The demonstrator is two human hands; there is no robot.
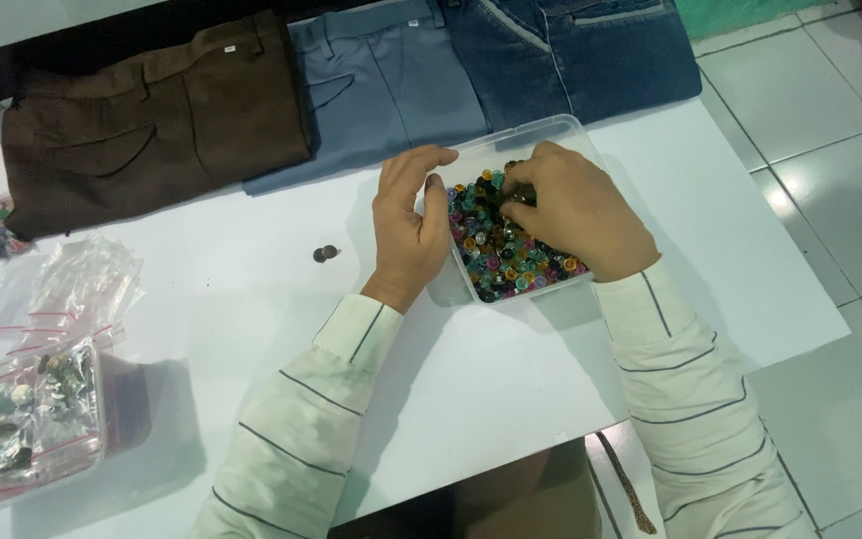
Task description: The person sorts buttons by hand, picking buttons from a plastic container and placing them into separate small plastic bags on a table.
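1. The left hand (406, 225) is bracing the left wall of the clear plastic tub (551, 132), fingers spread and curled over its rim, probably steadying it against sliding on the white table (251, 289).
2. The right hand (576, 210) is reaching into the tub with its fingertips bunched together among the coloured buttons (501, 255); whether it is pinching one I cannot tell.
3. The tub is sitting near the table's far edge, just in front of the grey trousers (391, 85) and blue jeans (571, 55).
4. The buttons are looking small, round and glossy, mixed green, pink, black and orange, filling the tub.
5. Two loose dark buttons (324, 254) are lying left of the hand; brown trousers (152, 115) and bagged buttons (22, 419) are lying further left.
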